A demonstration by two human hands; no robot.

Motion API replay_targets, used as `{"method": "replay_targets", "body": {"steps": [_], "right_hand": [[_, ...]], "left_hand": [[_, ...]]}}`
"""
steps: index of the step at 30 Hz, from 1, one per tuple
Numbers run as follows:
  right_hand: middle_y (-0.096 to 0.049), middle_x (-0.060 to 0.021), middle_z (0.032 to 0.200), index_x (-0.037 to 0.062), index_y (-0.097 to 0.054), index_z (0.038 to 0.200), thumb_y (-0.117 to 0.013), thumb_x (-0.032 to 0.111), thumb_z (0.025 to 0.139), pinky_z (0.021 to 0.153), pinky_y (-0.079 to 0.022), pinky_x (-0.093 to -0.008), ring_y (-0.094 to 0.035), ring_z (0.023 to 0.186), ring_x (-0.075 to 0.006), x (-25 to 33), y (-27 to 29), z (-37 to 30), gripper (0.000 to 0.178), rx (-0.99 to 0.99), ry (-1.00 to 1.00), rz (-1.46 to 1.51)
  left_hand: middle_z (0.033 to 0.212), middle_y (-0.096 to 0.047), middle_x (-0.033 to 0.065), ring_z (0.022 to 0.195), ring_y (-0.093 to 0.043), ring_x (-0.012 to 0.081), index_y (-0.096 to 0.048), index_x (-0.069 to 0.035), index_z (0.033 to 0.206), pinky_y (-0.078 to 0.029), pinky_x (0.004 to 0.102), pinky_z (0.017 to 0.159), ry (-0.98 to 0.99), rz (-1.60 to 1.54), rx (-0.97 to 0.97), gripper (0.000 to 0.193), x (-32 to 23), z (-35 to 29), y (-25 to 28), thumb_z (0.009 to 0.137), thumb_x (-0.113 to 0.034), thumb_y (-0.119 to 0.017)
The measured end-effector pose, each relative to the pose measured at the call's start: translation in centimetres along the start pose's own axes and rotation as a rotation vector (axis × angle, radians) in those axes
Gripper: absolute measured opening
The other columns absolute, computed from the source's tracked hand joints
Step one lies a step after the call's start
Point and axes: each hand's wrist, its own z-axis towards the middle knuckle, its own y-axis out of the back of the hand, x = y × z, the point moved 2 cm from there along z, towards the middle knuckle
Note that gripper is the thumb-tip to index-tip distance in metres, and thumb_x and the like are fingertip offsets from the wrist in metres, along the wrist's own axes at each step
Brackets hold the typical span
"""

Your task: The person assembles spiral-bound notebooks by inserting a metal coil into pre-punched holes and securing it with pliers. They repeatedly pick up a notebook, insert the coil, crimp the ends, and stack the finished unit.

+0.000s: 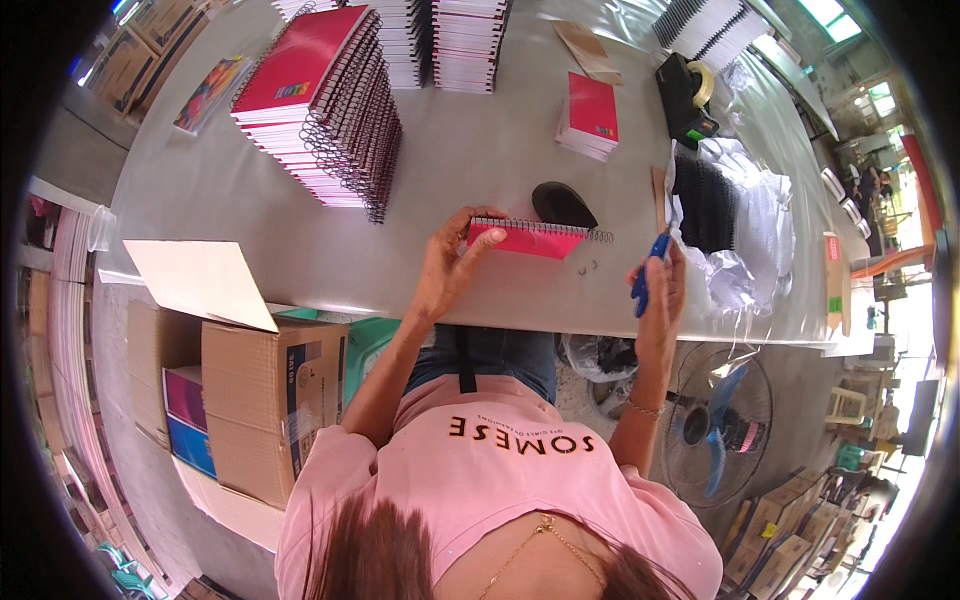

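Observation:
My left hand grips a small pink-red spiral notebook by its left end, its coil edge turned upward. The metal coil sticks out past the notebook's right end. My right hand is closed around a blue-handled tool, to the right of the notebook and apart from it; its working end is too small to make out. Tiny bits of cut wire lie on the table below the coil. Just behind the notebook rests a black rounded object.
Stacked red spiral notebooks stand at the far left, with a smaller red pile farther right. A black tape dispenser and black coils in white plastic lie right. Below the table are a cardboard box and a fan.

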Motion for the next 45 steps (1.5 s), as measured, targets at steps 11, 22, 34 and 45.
{"method": "replay_targets", "body": {"steps": [11, 22, 34, 45], "right_hand": [[-0.058, -0.0143, 0.114, 0.0066, -0.056, 0.132, -0.078, 0.011, 0.077, 0.08, -0.053, -0.0345, -0.062, 0.099, -0.0247, 3.1, -10.5, -4.7, 0.059, 0.288, 0.377, -0.428], [-0.059, -0.0118, 0.104, 0.0081, -0.057, 0.128, -0.076, 0.015, 0.077, 0.076, -0.053, -0.0394, -0.063, 0.092, -0.0309, 1.0, -12.6, -5.5, 0.055, 0.305, 0.443, -0.567], [-0.057, -0.0129, 0.104, 0.0079, -0.055, 0.131, -0.075, 0.016, 0.079, 0.066, -0.054, -0.0373, -0.063, 0.082, -0.0294, 0.4, -12.8, -6.0, 0.057, 0.304, 0.441, -0.598], [-0.056, -0.0102, 0.096, -0.0007, -0.05, 0.127, -0.069, 0.021, 0.091, 0.063, -0.05, -0.029, -0.06, 0.073, -0.0167, -0.4, -12.2, -6.1, 0.046, 0.535, -0.077, 0.031]], "left_hand": [[0.106, -0.072, 0.0075, 0.099, -0.065, 0.0143, -0.068, -0.003, 0.112, -0.048, 0.0308, 0.092, -0.044, 0.061, 0.025, 0.023, 0.8, 0.3, 0.6, 0.093, -0.017, -0.067], [0.102, -0.071, 0.0052, 0.093, -0.065, 0.0089, -0.065, 0.0, 0.12, -0.054, 0.0241, 0.082, -0.069, 0.082, 0.092, 0.028, 1.0, 0.1, 1.3, 0.095, 0.004, -0.055], [0.1, -0.072, 0.0059, 0.094, -0.066, 0.0093, -0.065, 0.003, 0.12, -0.053, 0.0247, 0.084, -0.042, 0.098, 0.034, 0.028, 0.2, -0.3, 1.0, 0.095, 0.005, -0.053], [0.103, -0.072, 0.0097, 0.095, -0.066, 0.0132, -0.067, 0.003, 0.116, -0.054, 0.0265, 0.083, -0.085, 0.27, -0.036, 0.027, -0.9, -1.0, 0.3, 0.093, 0.005, -0.053]]}}
